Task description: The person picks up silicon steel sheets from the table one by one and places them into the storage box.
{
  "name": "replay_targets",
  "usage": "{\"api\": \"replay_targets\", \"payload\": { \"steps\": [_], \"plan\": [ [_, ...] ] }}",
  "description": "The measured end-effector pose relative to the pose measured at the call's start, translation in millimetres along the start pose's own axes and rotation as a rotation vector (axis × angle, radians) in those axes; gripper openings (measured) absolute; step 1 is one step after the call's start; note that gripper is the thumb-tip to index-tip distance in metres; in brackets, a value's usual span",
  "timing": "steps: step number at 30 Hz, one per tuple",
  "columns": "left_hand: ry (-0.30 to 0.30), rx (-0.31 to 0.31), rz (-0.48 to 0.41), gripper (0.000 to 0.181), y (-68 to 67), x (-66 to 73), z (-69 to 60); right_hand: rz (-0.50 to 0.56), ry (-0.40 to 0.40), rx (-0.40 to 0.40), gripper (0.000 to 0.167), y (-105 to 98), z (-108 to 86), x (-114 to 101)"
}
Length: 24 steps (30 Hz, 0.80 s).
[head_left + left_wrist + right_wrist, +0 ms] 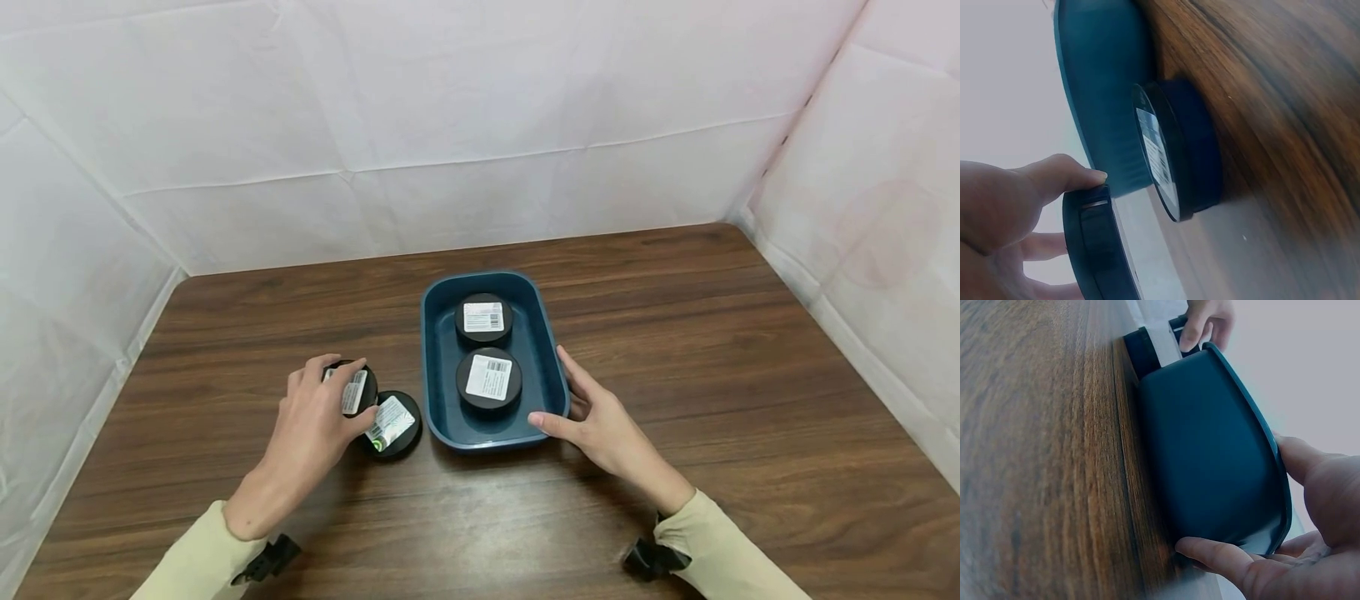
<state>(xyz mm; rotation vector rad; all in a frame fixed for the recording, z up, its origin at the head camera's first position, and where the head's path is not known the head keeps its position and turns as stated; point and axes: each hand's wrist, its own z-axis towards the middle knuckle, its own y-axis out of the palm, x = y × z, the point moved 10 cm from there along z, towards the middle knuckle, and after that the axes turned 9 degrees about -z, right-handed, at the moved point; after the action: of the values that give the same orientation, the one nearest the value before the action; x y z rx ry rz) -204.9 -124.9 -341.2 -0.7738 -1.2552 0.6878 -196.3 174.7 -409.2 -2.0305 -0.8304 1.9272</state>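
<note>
My left hand grips a flat round black tub with a white label, thumb on one side and fingers on the other. In the left wrist view this tub is tilted and off the table. Just beside it, a second labelled black tub rests on the wood, left of a blue rectangular tray. Inside the tray sit two more black tubs, one at the back and one nearer. My right hand holds the tray's near right corner, thumb over the rim, fingers against the outer wall.
A brown wood-grain table lies under everything. White sheeting hangs behind it and along both sides. Each wrist carries a small black camera strap, the left one and the right one.
</note>
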Motion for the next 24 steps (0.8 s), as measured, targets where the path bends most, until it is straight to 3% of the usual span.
{"api": "replay_targets", "payload": {
  "steps": [24],
  "plan": [
    [-0.003, -0.010, -0.034, 0.055, 5.9, 21.6, 5.9, -0.004, 0.023, 0.002, 0.097, 1, 0.7, 3]
  ]
}}
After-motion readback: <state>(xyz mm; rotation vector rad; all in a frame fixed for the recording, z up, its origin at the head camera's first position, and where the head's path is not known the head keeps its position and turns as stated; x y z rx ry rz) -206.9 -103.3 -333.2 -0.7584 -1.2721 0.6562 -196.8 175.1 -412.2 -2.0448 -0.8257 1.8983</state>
